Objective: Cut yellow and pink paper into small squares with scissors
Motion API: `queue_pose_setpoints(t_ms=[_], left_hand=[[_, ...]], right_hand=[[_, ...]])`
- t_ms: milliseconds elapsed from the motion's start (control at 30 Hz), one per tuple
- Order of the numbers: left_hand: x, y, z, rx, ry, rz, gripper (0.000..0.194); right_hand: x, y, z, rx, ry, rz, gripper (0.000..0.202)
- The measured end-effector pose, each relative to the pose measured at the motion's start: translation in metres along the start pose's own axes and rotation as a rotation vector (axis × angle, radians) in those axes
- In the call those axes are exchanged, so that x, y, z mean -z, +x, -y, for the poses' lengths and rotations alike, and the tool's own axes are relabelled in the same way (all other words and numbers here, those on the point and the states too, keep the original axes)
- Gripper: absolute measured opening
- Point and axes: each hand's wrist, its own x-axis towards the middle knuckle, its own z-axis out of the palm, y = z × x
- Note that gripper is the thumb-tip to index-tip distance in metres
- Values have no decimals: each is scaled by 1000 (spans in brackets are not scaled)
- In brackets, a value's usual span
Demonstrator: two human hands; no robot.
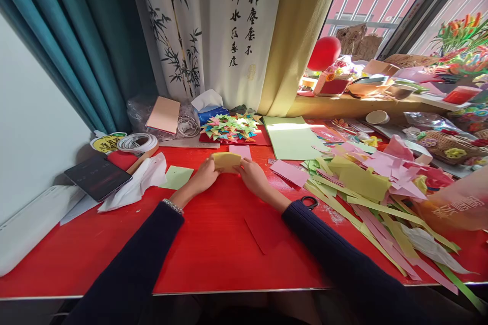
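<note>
A small piece of yellow paper (227,162) is held up between my two hands over the red table (206,244). My left hand (204,173) pinches its left edge, and a beaded bracelet circles that wrist. On the opposite edge, my right hand (253,174) grips the paper with thumb and fingers. Just behind it lies a pink paper square (240,152). A light green paper sheet (179,177) rests to the left of my left hand. Pink paper pieces (290,172) lie right of my right hand, and a scissors handle (309,202) shows beside my right sleeve.
Cut paper strips and scraps (366,183) are heaped on the right, by a plastic bag (457,200). Folded paper pieces (231,127) are piled at the back beside a large green sheet (292,137). A black tablet-like device (98,176) and crumpled white tissue (137,185) lie left.
</note>
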Motion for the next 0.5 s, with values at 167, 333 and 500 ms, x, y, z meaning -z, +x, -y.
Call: queue_pose_setpoints(t_ms=[167, 333, 500], left_hand=[[10, 2, 1, -21, -63, 31, 35], [28, -1, -7, 12, -393, 21, 42], [38, 9, 4, 133, -423, -82, 33]], right_hand=[[0, 1, 5, -37, -18, 16, 25], [19, 5, 13, -53, -3, 69, 30], [80, 7, -8, -126, -17, 84, 37]])
